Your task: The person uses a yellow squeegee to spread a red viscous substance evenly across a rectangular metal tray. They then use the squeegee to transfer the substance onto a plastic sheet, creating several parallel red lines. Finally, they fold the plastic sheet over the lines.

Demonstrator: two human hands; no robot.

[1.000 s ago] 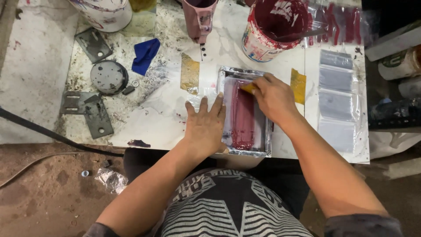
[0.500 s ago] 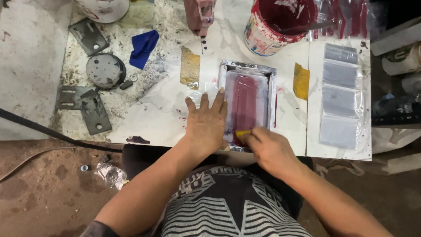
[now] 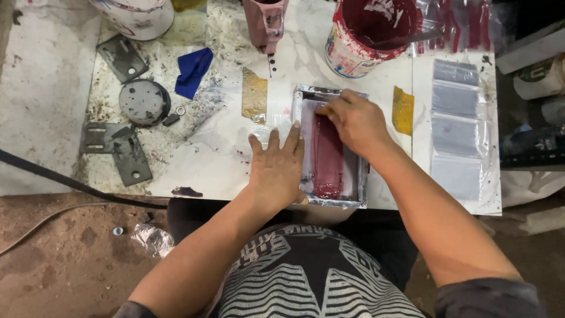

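A person at a paint-spattered marble table works dark red ink across a small framed printing screen lying flat near the table's front edge, directly ahead of the body. The left hand lies palm-down on the frame's left side, fingers spread and straight, gripping nothing and pinning the frame in place. The right hand sits over the frame's far end, fingers curled closed around a small scraper whose yellowish edge just shows at the fingertips; most of the tool is hidden under the hand. A streak of red ink runs the length of the mesh, from the right hand down to the near end. The step in hand appears to be a squeegee pass, with the tool at the far end of its run. The next move would seem to call for even downward pressure and a straight pull along the mesh, with the left hand steady so the frame does not shift. An open can of red ink stands just beyond the frame. A row of clear plastic pouches lies to the right, a blue cloth and grey metal plates well to the left.
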